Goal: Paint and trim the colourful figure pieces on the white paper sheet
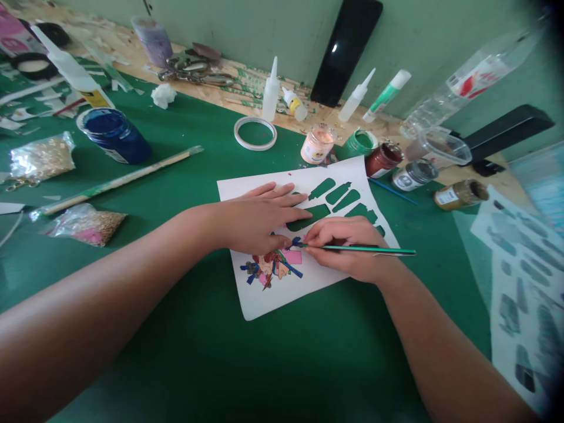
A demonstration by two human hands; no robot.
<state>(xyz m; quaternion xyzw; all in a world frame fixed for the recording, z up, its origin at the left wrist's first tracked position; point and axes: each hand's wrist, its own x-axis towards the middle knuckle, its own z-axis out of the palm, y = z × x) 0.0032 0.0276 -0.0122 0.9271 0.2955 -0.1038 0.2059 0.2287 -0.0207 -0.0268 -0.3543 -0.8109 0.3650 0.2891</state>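
Note:
A white paper sheet (pixel 255 302) with several cut-out openings lies on the green table. My left hand (pixel 273 214) rests flat on it, fingers spread over the cut-outs. In my right hand (pixel 348 244) a thin green paintbrush (pixel 379 250) is pinched near its tip end, its handle pointing right. The brush tip is at a small dark blue patch by my left thumb. Below both hands on the sheet is a colourful painted picture (pixel 268 267) in blue, brown, pink and peach. My fingers partly cover the openings and the picture's top edge.
Paint jars stand behind the sheet: peach (pixel 318 144), green (pixel 360 143), dark red (pixel 384 158), grey (pixel 414 174) and gold (pixel 460 194). A blue jar (pixel 117 138), wooden stick (pixel 118 182) and bead bags are at left. A tape roll (pixel 255 134) lies behind; more cut sheets (pixel 515 294) at right.

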